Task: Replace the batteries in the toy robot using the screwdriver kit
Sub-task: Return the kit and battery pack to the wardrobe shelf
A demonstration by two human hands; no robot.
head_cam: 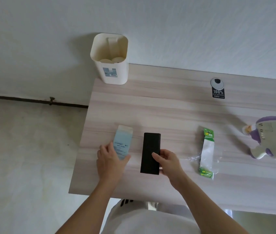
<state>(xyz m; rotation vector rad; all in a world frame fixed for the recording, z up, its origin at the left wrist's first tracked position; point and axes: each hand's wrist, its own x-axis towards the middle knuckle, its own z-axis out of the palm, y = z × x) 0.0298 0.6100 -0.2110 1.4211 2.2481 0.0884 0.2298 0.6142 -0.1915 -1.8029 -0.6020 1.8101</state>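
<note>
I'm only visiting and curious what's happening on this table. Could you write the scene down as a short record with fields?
left hand: holds the pale blue cardboard sleeve
right hand: grips the flat black rectangular case lying on the wood-grain table
batteries: green battery pack, right of the case, untouched
toy: purple and white toy robot, far right, untouched
bin: cream plastic bin at the table's far left corner

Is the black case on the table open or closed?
Closed: the black case lies flat as one block, no tools showing.
</note>
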